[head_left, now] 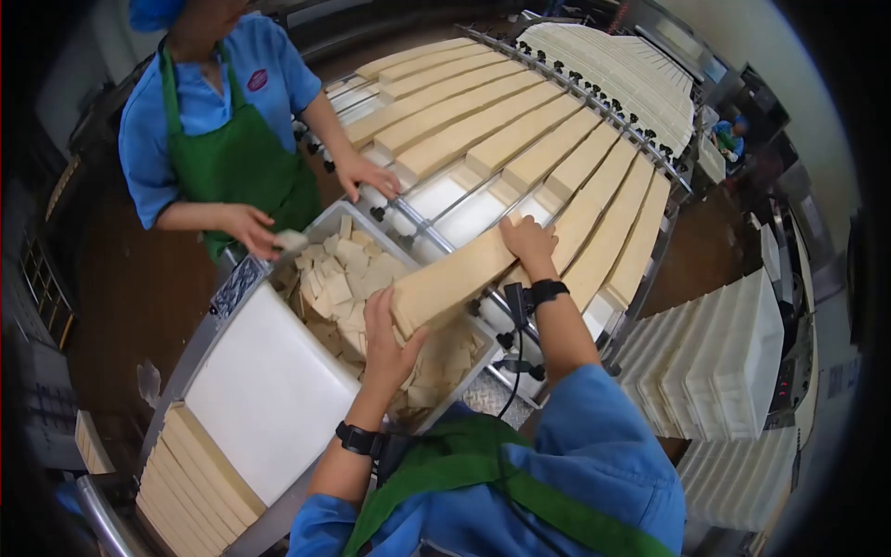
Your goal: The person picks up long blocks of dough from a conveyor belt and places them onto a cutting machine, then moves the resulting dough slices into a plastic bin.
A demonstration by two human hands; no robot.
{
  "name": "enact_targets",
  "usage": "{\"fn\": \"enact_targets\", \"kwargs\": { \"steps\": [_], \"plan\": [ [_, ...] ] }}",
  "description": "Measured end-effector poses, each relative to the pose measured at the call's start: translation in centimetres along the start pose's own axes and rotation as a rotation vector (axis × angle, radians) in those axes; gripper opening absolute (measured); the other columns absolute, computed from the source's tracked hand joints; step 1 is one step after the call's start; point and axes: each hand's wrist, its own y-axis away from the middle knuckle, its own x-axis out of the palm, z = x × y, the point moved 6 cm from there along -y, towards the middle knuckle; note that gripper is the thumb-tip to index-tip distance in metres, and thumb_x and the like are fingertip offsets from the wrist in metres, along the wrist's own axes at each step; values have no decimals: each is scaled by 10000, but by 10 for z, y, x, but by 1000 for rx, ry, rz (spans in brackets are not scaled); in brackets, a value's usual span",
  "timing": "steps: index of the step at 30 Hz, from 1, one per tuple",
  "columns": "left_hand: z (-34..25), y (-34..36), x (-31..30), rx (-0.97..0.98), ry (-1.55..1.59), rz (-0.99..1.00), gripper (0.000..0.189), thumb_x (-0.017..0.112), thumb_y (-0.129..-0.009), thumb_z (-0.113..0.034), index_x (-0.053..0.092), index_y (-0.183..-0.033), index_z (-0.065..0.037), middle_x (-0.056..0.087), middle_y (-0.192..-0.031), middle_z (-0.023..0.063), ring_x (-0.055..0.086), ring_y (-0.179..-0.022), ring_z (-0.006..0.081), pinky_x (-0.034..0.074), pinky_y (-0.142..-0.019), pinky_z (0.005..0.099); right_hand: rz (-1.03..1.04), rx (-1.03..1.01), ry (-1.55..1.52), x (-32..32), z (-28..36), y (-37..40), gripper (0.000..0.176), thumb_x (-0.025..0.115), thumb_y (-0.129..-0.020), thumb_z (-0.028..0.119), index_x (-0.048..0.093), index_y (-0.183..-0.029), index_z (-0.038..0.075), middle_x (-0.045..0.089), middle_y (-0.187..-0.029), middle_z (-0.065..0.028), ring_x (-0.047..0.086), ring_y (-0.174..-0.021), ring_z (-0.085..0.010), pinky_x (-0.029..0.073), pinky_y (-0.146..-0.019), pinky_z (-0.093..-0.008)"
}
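Note:
Between my two hands is a long stack of thin, cream-coloured sheets [455,278], tilted over a grey bin. My left hand [385,339] grips its near end, fingers along the side and thumb at the lower edge. Farther up, my right hand [531,243] clasps the other end by the conveyor lanes. Under the stack, the grey bin [327,226] holds many broken pale sheet pieces [345,278]. Similar long stacks [483,121] lie side by side in the conveyor lanes [450,204] ahead.
Across the bin a co-worker in a green apron [237,162] has a small pale piece [291,240] at one hand. A white board [264,353] and more stacks [200,473] are at lower left. White trays [715,362] stand piled on the right. Black knobs line the metal rails.

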Motion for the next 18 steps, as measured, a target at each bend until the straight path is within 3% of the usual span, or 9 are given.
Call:
{"fn": "enact_targets", "kwargs": {
  "steps": [2,4,11,18],
  "plan": [
    [-2,-15,17,-24,80,81,744,717,-761,-148,306,-1371,-33,312,-1334,213,426,-1168,341,431,-913,377,1,-49,92,9,-15,-32,638,346,-857,473,582,-1186,-20,530,-1277,-188,351,-1258,-363,206,-1036,-498],
    [-9,-26,29,-104,96,171,742,706,-780,-149,289,-1383,-41,321,-1333,208,442,-1149,321,446,-888,356,10,-40,104,9,-26,-63,632,325,-868,457,576,-1186,-28,533,-1271,-189,364,-1247,-368,209,-1038,-490],
    [-13,-46,68,-101,23,200,673,690,-808,-168,329,-1361,-39,356,-1299,170,451,-1095,273,429,-869,321,192,-23,67,9,-46,-111,622,310,-872,413,514,-1251,-35,470,-1340,-205,319,-1303,-364,208,-1049,-461],
    [-9,-68,116,-23,-3,245,618,668,-812,-152,359,-1327,-5,356,-1272,207,395,-1172,351,369,-979,371,-109,-69,85,8,-63,-132,595,397,-873,368,440,-1308,-36,310,-1445,-230,268,-1335,-380,200,-1058,-500]
  ]
}}
